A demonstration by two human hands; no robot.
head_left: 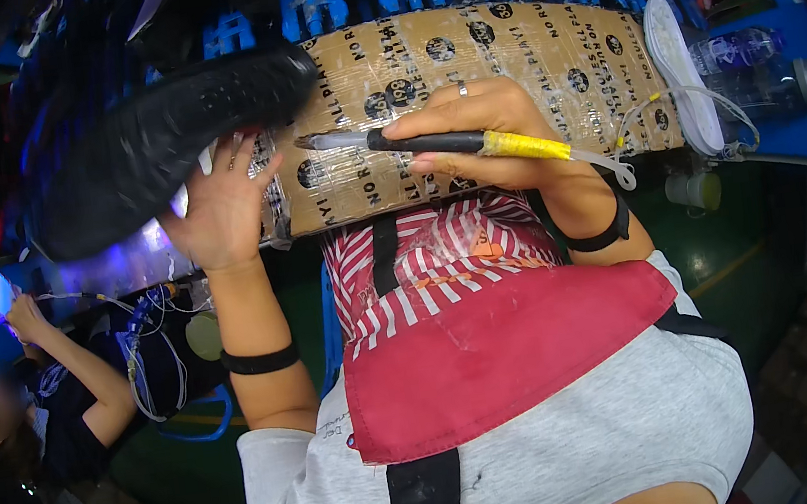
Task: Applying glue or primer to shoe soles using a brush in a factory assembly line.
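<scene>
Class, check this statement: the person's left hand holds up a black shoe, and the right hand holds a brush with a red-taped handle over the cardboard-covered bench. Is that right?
Not quite. In the head view, the tape on the brush handle is yellow, not red. The rest holds: the left hand holds up the black shoe, and the right hand holds the brush over the cardboard-covered bench.

Matt black rubbery shoe sole (167,130), glossy taped cardboard board (501,59) (wrapped, seemingly, in clear film), red cloth apron (496,351).

Grey short-sleeved shirt (587,431), red apron (496,351), black wristbands (261,360), and a ring (463,89).
</scene>
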